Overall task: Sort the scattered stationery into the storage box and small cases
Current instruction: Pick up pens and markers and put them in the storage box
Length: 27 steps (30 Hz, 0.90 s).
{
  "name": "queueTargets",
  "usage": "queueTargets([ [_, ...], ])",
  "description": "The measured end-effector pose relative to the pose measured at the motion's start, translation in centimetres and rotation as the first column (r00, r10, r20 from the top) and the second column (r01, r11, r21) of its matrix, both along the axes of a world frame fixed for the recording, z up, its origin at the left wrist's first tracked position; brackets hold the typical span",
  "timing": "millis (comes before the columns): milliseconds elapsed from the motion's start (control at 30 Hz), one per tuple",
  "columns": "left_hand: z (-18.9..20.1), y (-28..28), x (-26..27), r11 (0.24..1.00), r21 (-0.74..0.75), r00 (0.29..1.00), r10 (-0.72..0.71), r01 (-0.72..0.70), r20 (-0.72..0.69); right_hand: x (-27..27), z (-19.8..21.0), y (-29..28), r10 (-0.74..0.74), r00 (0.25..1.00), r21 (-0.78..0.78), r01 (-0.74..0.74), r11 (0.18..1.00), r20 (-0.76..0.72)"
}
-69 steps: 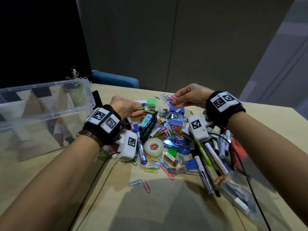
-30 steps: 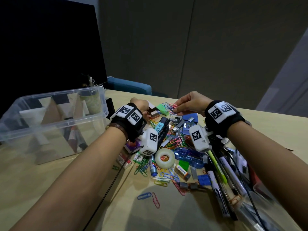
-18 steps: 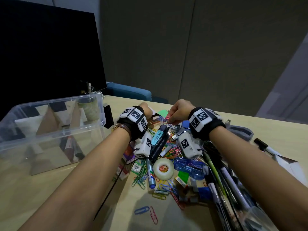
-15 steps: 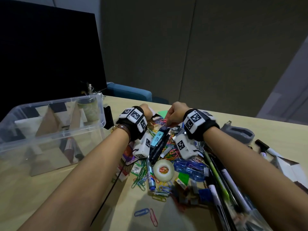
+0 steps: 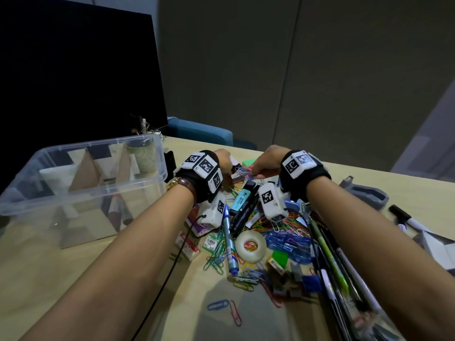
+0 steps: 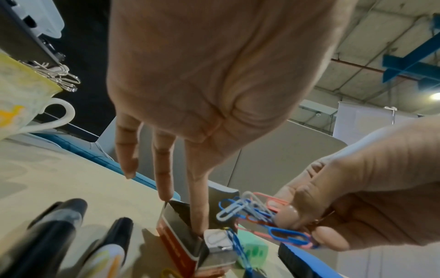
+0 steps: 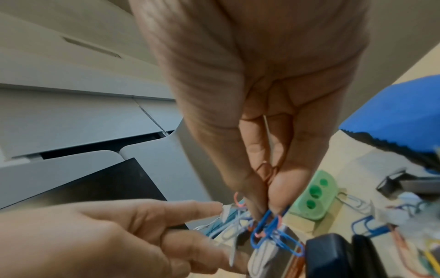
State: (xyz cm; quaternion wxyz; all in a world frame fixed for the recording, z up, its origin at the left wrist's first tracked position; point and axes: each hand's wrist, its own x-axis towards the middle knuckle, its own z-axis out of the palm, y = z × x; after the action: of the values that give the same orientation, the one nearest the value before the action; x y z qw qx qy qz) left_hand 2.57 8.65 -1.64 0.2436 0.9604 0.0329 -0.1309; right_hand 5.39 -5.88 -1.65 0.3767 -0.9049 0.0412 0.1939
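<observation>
You are holding a tangled bunch of blue, white and pink wire paper clips just above the mouth of a small open red-and-white cardboard case, which is sitting at the far edge of the stationery pile. Your right hand is pinching that bunch between thumb and fingertips, right beside the case. Your left hand is steadying the case with straight fingers, one of them reaching down into the opening.

To do this well, I would judge that you are best off keeping the left fingers holding the flap back while you are lowering the bunch straight in, since the opening looks narrow for so loose a tangle. Clips are sticking out sideways, so feeding them in end first should be stopping them from snagging on the rim. A blue clip is already hanging over the case's edge; tuck it in too.

Just beyond the case, a pale green plastic block with round holes is lying on the tabletop. Well to the left of the case, the large clear plastic storage box is waiting for the pens.
</observation>
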Motion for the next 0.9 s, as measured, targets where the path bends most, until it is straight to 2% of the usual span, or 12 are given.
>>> queueTargets([
  [167,-0.2,-0.4,-0.9,0.997,-0.043,0.998,0.059,-0.06,-0.021,-0.3,-0.1,0.0,-0.065,0.996,0.09,0.06,0.994,0.054],
  [300,-0.1,-1.0,-2.1,0.995,-0.092,0.999,0.038,-0.04,-0.025,-0.2,-0.5,0.3,-0.118,0.98,0.049,0.112,0.993,0.161],
  [400,-0.2,-1.0,-2.5,0.983,-0.18,0.999,0.036,-0.041,-0.028,-0.4,-0.8,1.0,-0.103,0.982,0.056,0.095,0.994,0.158],
  [500,-0.3,-0.7,-2.8,0.955,-0.294,0.996,0.006,-0.031,-0.086,-1.0,-0.9,1.6,-0.046,0.982,0.032,0.041,0.999,0.182],
  [700,-0.7,0.2,-3.4,0.915,-0.404,0.991,-0.035,-0.02,-0.127,-1.6,-1.9,2.1,0.168,0.946,-0.044,-0.163,0.986,0.278],
  [800,-0.3,1.1,-3.7,0.882,-0.459,0.987,0.038,-0.105,-0.153,-1.6,-2.2,2.2,0.252,0.924,-0.072,-0.242,0.968,0.288],
  [900,-0.5,2.1,-3.4,0.903,-0.404,0.989,0.136,-0.148,-0.057,-1.7,-1.9,2.2,0.306,0.911,-0.094,-0.291,0.952,0.277],
])
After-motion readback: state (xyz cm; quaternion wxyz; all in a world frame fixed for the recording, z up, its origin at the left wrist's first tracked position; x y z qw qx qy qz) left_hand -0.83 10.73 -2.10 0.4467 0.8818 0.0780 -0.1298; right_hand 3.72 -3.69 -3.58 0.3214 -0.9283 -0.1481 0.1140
